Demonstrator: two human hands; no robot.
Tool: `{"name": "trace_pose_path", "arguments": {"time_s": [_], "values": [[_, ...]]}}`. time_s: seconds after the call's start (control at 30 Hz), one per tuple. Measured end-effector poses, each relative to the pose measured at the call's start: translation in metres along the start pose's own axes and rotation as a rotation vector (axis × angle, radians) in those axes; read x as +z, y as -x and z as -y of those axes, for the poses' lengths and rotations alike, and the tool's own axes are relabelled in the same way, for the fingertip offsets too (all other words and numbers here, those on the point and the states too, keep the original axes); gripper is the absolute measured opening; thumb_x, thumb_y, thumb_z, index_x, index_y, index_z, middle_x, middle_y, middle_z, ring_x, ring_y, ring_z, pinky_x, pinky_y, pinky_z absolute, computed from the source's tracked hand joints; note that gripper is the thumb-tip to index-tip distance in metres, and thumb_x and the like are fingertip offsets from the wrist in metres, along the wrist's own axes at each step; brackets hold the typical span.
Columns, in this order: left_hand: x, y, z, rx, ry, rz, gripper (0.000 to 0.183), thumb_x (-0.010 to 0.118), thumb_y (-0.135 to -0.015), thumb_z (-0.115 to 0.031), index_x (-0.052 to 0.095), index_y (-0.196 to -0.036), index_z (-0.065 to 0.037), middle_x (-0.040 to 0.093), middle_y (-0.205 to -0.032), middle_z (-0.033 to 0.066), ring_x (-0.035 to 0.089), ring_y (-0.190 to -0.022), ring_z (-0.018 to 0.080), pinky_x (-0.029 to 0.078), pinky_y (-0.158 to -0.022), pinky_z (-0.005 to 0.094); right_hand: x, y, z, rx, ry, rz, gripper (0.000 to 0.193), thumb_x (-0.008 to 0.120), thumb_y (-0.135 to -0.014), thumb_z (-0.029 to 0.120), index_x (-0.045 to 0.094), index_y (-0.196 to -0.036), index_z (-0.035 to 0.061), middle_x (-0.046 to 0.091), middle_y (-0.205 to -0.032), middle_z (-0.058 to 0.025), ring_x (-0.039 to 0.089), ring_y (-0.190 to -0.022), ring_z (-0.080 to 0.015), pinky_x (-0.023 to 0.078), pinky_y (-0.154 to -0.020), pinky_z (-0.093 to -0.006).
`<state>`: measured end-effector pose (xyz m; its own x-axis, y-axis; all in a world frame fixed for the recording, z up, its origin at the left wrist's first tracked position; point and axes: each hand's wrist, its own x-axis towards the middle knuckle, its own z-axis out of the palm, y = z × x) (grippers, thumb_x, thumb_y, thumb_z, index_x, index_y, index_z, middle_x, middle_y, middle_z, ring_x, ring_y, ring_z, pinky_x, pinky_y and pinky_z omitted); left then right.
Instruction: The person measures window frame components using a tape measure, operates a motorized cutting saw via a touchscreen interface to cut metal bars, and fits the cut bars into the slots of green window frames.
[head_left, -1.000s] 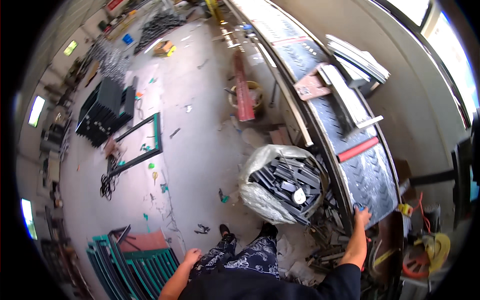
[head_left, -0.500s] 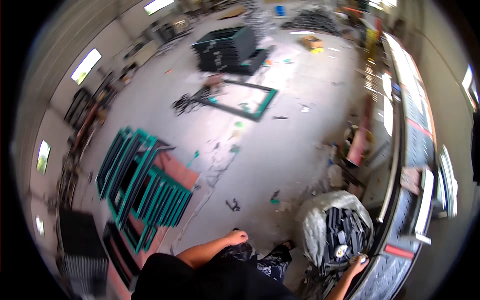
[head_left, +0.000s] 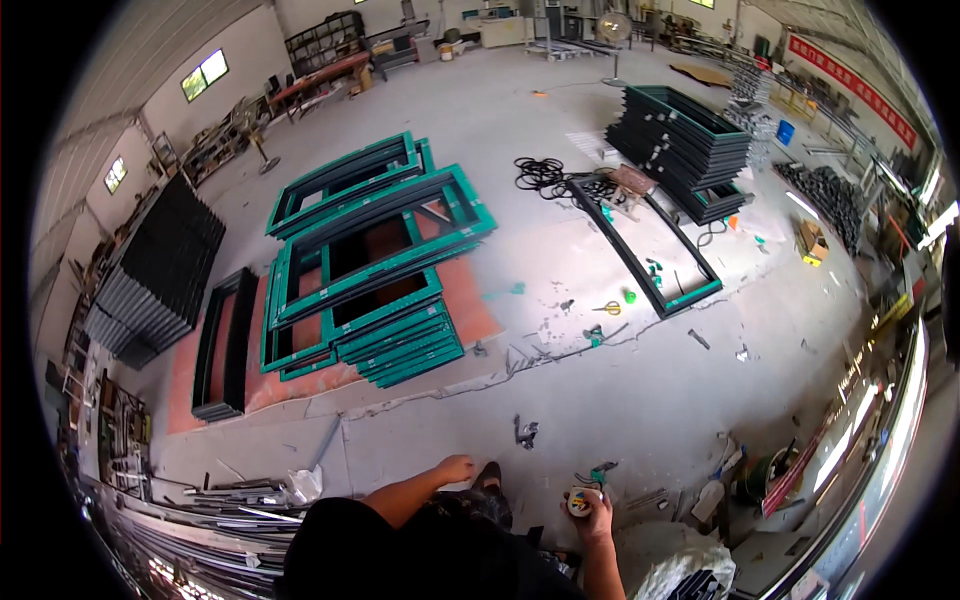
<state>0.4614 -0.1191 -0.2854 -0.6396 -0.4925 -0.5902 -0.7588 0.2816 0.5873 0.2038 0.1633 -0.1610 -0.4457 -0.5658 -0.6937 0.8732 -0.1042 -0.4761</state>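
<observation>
My right hand (head_left: 598,517) is closed around a small round roll of tape (head_left: 579,503), its pale labelled face showing, above the floor near my feet. My left hand (head_left: 456,468) hangs in front of my body with its fingers curled in; nothing shows in it. Below my right forearm, at the lower edge, stands a whitish plastic sack (head_left: 672,562) with dark strips (head_left: 700,585) inside. Ahead to the left, green-and-black rectangular frames (head_left: 385,240) lie piled on a reddish sheet (head_left: 470,300). One single frame (head_left: 640,262) lies flat on the floor ahead to the right.
A tall stack of dark frames (head_left: 680,140) stands beyond the single frame. Yellow-handled scissors (head_left: 608,308), a green roll (head_left: 630,297) and scraps lie on the floor. Metal profiles (head_left: 220,525) lie at lower left, with stacked black panels (head_left: 160,270) farther out. A long bench (head_left: 890,470) runs along the right.
My view has swung to the right side's opposite, leftward, and I have moved off from the bench. My right hand has left the sack's edge and now holds the tape roll before me.
</observation>
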Motion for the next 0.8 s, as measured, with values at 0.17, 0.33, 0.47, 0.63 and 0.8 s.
{"name": "trace_pose_path", "arguments": {"time_s": [0.17, 0.33, 0.47, 0.63, 0.8], "values": [[-0.106, -0.032, 0.086, -0.208, -0.003, -0.233, 0.03, 0.058, -0.081, -0.032, 0.071, -0.092, -0.007, 0.069, -0.093, 0.0169, 0.065, -0.09, 0.0359, 0.051, -0.081, 0.0465, 0.034, -0.085, -0.04, 0.192, -0.121, -0.072, 0.03, 0.059, -0.085, 0.009, 0.049, -0.112, -0.0005, 0.059, -0.108, -0.0228, 0.063, -0.093, -0.0449, 0.056, -0.074, -0.0552], [-0.183, -0.04, 0.114, -0.401, 0.369, -0.401, 0.029, 0.057, -0.082, -0.032, 0.07, -0.093, -0.008, 0.069, -0.098, 0.0154, 0.064, -0.092, 0.036, 0.051, -0.08, 0.0447, 0.134, -0.109, -0.024, 0.32, 0.181, -0.027, 0.03, 0.06, -0.091, 0.022, 0.053, -0.113, 0.0033, 0.064, -0.102, -0.0174, 0.066, -0.091, -0.0383, 0.057, -0.071, -0.0505], [-0.226, -0.079, 0.098, -0.34, 0.281, -0.525, 0.029, 0.057, -0.084, -0.033, 0.068, -0.097, -0.01, 0.069, -0.097, 0.0154, 0.064, -0.091, 0.0351, 0.051, -0.08, 0.0421, 0.2, -0.159, 0.004, 0.36, 0.445, 0.095, 0.031, 0.062, -0.092, 0.028, 0.054, -0.112, 0.0057, 0.066, -0.101, -0.0128, 0.068, -0.089, -0.0316, 0.059, -0.069, -0.0473], [-0.316, -0.131, 0.026, -0.122, 0.252, -0.6, 0.031, 0.061, -0.085, -0.031, 0.065, -0.105, -0.008, 0.068, -0.096, 0.0148, 0.064, -0.091, 0.0346, 0.05, -0.078, 0.0436, 0.263, -0.247, 0.035, 0.424, 0.596, 0.13, 0.043, 0.07, -0.086, 0.026, 0.054, -0.118, 0.0024, 0.065, -0.096, -0.0099, 0.068, -0.084, -0.0248, 0.06, -0.069, -0.045], [-0.416, -0.167, 0.016, -0.206, 0.116, -0.661, 0.031, 0.064, -0.084, -0.026, 0.064, -0.107, -0.006, 0.067, -0.099, 0.0151, 0.064, -0.093, 0.0341, 0.051, -0.079, 0.0437, 0.33, -0.339, 0.054, 0.487, 0.749, 0.221, 0.044, 0.073, -0.083, 0.027, 0.059, -0.112, -0.0024, 0.067, -0.095, -0.0104, 0.068, -0.081, -0.0214, 0.056, -0.067, -0.0364]]}}
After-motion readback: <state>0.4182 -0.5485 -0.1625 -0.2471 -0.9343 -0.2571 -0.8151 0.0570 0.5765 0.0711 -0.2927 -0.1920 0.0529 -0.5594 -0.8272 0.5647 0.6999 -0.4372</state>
